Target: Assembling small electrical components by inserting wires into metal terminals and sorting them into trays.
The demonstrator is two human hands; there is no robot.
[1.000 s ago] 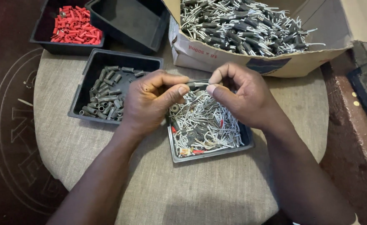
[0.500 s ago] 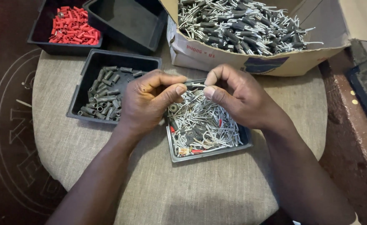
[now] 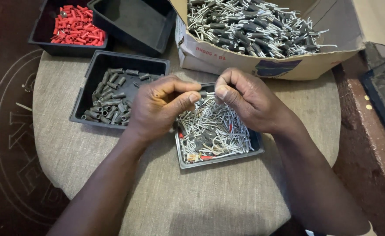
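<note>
My left hand [image 3: 159,107] and my right hand [image 3: 249,100] meet above a small black tray [image 3: 221,159] filled with thin silver metal pins and a few red bits. Both pinch the same small dark cylindrical part [image 3: 206,93] between thumb and fingertips, one hand at each end. Most of the part is hidden by my fingers. To the left of my left hand lies a black tray [image 3: 87,85] with several grey sleeves in it.
A cardboard box [image 3: 288,65] heaped with dark-sleeved metal pins stands at the back. A black tray of red sleeves [image 3: 72,30] and an empty black tray [image 3: 131,24] sit at the back left. Everything rests on a round cloth-covered table [image 3: 201,201].
Both hands stay pinched together over the pin tray; the fingers have shifted only slightly on the small part.
</note>
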